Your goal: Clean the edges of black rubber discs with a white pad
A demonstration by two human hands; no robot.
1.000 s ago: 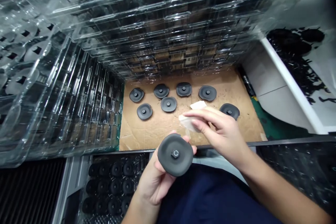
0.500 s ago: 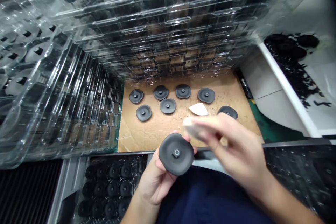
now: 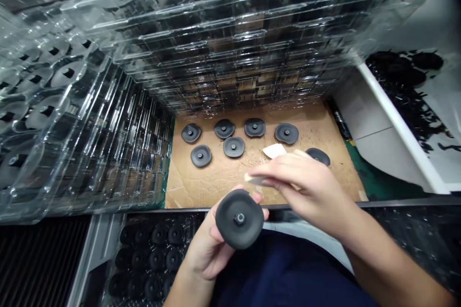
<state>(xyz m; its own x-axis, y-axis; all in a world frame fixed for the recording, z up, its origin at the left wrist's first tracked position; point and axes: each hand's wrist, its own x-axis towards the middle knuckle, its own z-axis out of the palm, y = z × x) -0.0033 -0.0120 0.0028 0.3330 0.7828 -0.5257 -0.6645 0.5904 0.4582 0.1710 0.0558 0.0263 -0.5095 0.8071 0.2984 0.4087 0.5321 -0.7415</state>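
Tall stacks of clear plastic trays wall in the green worktop, a brown cardboard sheet lying across it — and here's the change: the right hand, a blur half a second ago, is sharper now and further left, its fingers pinched narrow on a thin, pale, flat piece. The left hand hasn't shifted much, fingers curled around the rim and underside of a matt-black, rounded-square disc, hub uppermost, just in front of the cardboard's near edge. So disc and pale piece are close together, one per hand, with a gap seemingly left between them. Seven similar black discs lie spread on the cardboard, the rightmost partly behind the right hand. That hand has come over the lower edge of a loose white pointed piece, fully in sight a moment back. Harder calls: the dark round parts at lower left are murky, the disc's underside is hidden, and the pale piece's material — can't tell.
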